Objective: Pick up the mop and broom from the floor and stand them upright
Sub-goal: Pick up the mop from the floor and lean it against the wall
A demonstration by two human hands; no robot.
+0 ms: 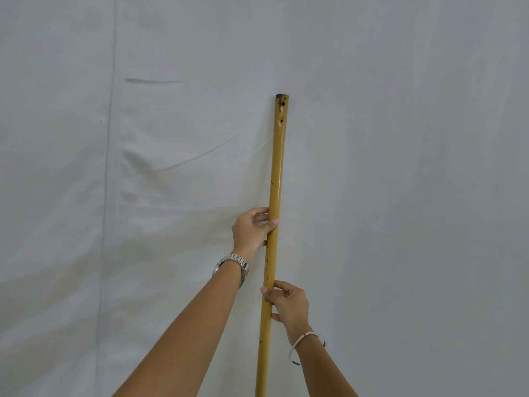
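Note:
A long yellow handle [276, 173] stands nearly upright against a white cloth backdrop, its worn dark top end at about mid-height of the view. Its lower end runs out of the bottom of the frame, so I cannot tell whether it belongs to the mop or the broom. My left hand [251, 230], with a metal watch on the wrist, holds the handle from the left, thumb across its front. Lower down, my right hand [287, 306], wearing a thin bangle, grips the handle from the right.
A wrinkled white cloth backdrop [143, 167] fills the whole view behind the handle, with a vertical seam at the left. The floor and any other tool are out of view.

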